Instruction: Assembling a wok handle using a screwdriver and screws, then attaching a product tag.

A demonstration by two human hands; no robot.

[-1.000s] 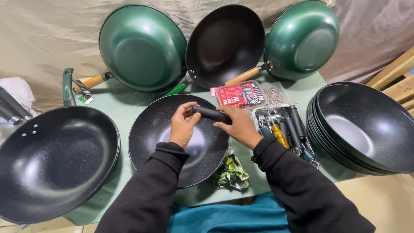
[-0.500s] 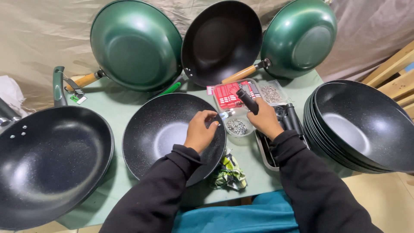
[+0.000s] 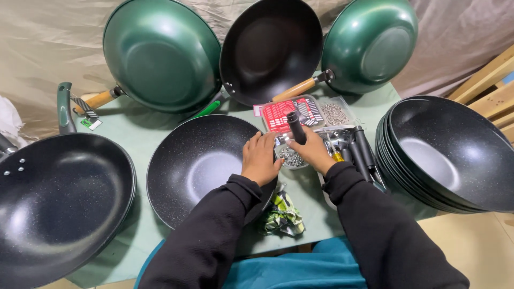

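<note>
**Holding a black handle over the parts, steadying the pan**

I am gripping a black handle point(image 3: 295, 127) in my right hand point(image 3: 313, 155), my fingers closed round its lower end so that it is standing nearly upright, tilting a little away from me. I am holding it that way, I judge, to keep its open end clear and ready above the small round dish of screws point(image 3: 290, 158) lying just under my fingertips.

My left hand point(image 3: 261, 159) is resting flat on the near right rim of the black pan point(image 3: 201, 166), fingers stretched out and loosely curled over the edge, holding nothing but pressing the pan steady on the desk point(image 3: 142, 126). The two hands are almost touching.

Just beyond my right fingers one red card in a clear packet point(image 3: 289, 112) is lying, with one bag of small metal pieces point(image 3: 336, 113) beside it. To the right of those fingers a tray is holding a few more black handles point(image 3: 360, 150); I cannot count them surely. Past them a stack of black pans point(image 3: 444, 152) is sitting, several deep.

Far beyond my fingers three pans are leaning against the cloth backdrop: two green point(image 3: 160, 53) point(image 3: 372, 45), bottoms towards me, and one black point(image 3: 270, 48) between them. Well left of my left fingers one more large black pan point(image 3: 56, 200) is lying. Below my wrists a crumpled green wrapper point(image 3: 281, 217) is sitting at the desk edge.
</note>
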